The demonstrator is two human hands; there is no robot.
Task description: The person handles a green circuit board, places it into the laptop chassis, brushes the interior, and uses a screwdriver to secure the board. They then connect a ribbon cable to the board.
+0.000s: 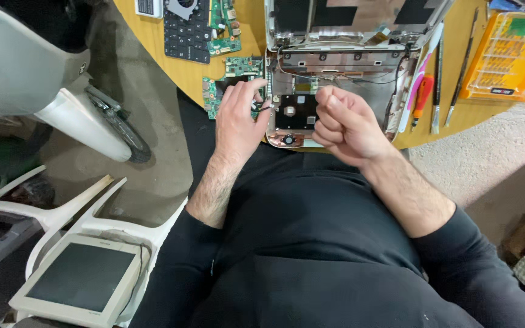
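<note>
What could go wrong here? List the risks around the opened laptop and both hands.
1. The opened laptop base overhangs the round table's edge above the lap; a push might tip it off.
2. The left hand pinches a thin dark cable by the green circuit board; tugging could tear it.
3. The right hand, a closed fist, hides the parts beneath.

A single head-worn camera looks steeply down the person's torso, close above the hands. The left hand [238,121] and right hand [347,124] sit mid-frame. The counter [153,36] lies beyond the hands, at the top edge. Floor fills both sides of the hands.
</note>
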